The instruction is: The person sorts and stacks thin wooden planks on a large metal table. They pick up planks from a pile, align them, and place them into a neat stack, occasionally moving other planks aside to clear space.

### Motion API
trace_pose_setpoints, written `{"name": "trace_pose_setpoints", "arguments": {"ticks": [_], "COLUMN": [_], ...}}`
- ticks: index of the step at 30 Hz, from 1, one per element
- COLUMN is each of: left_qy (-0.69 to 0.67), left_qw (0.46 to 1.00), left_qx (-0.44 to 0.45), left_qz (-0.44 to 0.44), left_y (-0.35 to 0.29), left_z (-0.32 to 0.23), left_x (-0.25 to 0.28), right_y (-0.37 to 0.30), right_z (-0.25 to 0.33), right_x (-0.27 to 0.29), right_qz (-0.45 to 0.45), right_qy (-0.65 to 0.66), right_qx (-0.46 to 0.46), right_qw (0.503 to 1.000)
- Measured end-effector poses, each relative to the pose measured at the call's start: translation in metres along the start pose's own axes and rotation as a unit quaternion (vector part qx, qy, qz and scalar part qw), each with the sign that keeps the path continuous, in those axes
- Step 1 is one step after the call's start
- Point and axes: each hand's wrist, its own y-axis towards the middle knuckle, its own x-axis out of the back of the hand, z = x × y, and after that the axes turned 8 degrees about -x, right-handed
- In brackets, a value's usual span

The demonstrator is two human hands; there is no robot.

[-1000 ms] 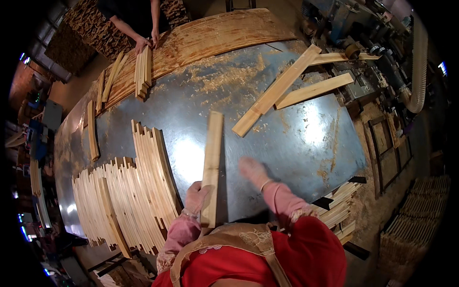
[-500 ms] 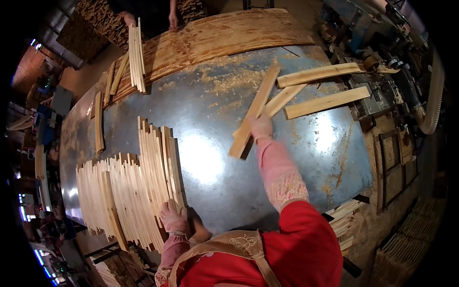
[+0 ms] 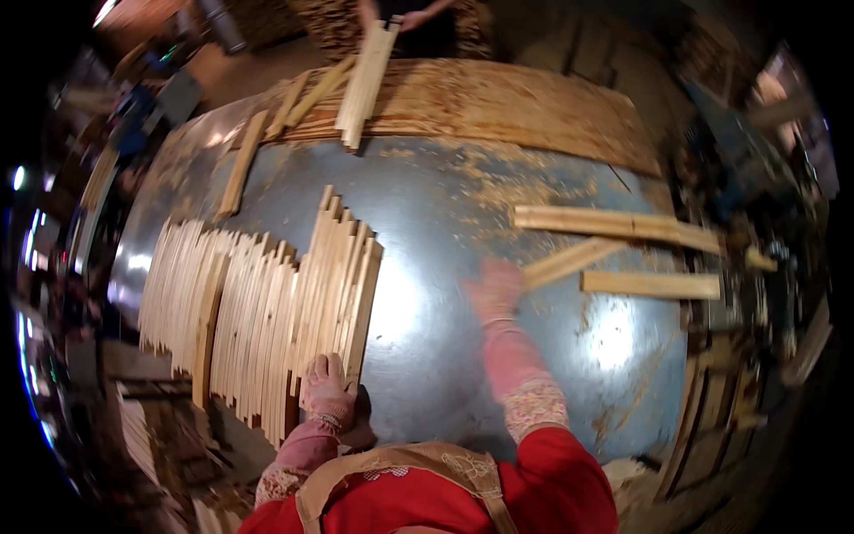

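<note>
My left hand [image 3: 326, 389] lies over the near ends of the taller pale wooden slats [image 3: 334, 267], fingers stretched along the wood. These slats stand side by side at the right end of a wide row of wooden slats [image 3: 253, 325]. A thicker plank [image 3: 210, 329] lies across that row. My right hand [image 3: 495, 289], smeared by motion, is over the metal table with its fingers apart and no wood visible in it. Close to its right is the end of a slanted plank [image 3: 574, 262]. Another plank [image 3: 614, 224] lies beyond it, and a shorter plank [image 3: 649, 285] lies to the right.
Across the metal table [image 3: 427, 374], a co-worker's hands [image 3: 414, 20] hold a bundle of slats [image 3: 366, 84] upright near a plywood sheet [image 3: 507, 98]. Loose planks [image 3: 242, 165] lie at the far left. Shavings [image 3: 507, 182] litter the tabletop; machinery [image 3: 747, 285] stands at the right.
My right hand has left the long plank it was on; that plank no longer lies there. The view has shifted. My left hand stays on the slats.
</note>
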Motion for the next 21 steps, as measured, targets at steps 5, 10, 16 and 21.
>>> {"name": "trace_pose_setpoints", "arguments": {"ticks": [5, 10, 16, 21], "left_qy": [-0.055, -0.031, -0.081, -0.144], "left_qw": [0.993, 0.985, 0.978, 0.967], "left_qx": [-0.053, -0.068, -0.097, -0.113], "left_qz": [-0.09, -0.159, -0.164, -0.175], "left_y": [0.001, -0.007, -0.007, -0.009], "left_z": [0.001, 0.019, 0.024, 0.052], "left_x": [0.02, 0.001, 0.002, -0.014], "right_y": [0.009, -0.081, -0.196, -0.278], "right_z": [-0.093, -0.15, -0.166, -0.122], "right_x": [0.018, -0.028, -0.026, -0.076], "right_qz": [-0.066, -0.125, -0.134, 0.048], "right_qy": [-0.074, 0.031, 0.085, 0.577], "right_qx": [-0.102, -0.263, -0.278, -0.217], "right_qw": [0.99, 0.956, 0.947, 0.786]}}
